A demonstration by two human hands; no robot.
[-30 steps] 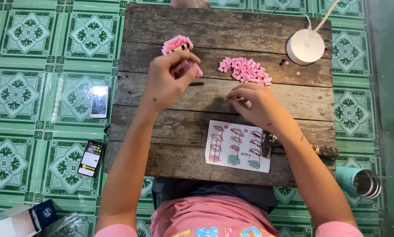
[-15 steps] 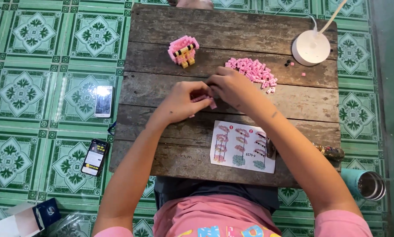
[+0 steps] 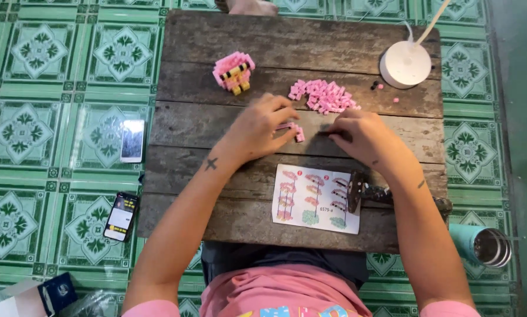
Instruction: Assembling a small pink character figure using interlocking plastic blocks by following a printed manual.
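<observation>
since half a second ago the 2 hands have drawn apart a little along the middle plank: the left hand (image 3: 257,129) now sits with its fingers curled around a small cluster of pink bricks (image 3: 294,130), pinching it just off the wood, while the right hand (image 3: 363,136) has slid to the right and lies knuckles-up, fingertips pressed down on something thin and dark that i cannot make out; whether it actually grips it i cannot tell.

the cluster is held between the hands, close to the loose pile of pink bricks (image 3: 325,97), so that fresh pieces are only a short reach away. the half-built pink and yellow brick figure (image 3: 234,71) stands apart at the upper left, out of the way of the forearms. the instruction sheet (image 3: 316,198) lies flat near the person's edge of the wooden table (image 3: 216,41), readable under the hands, with a dark tool (image 3: 357,191) resting across its right side.

open wood remains along the far plank and down the left side. the right is tighter: a white round lamp base (image 3: 405,63) sits at the far right corner with a few stray beads beside it. on the tiled floor lie 2 phones (image 3: 132,141) to the left, and a teal steel tumbler (image 3: 483,243) stands just off the table's right near corner.
</observation>
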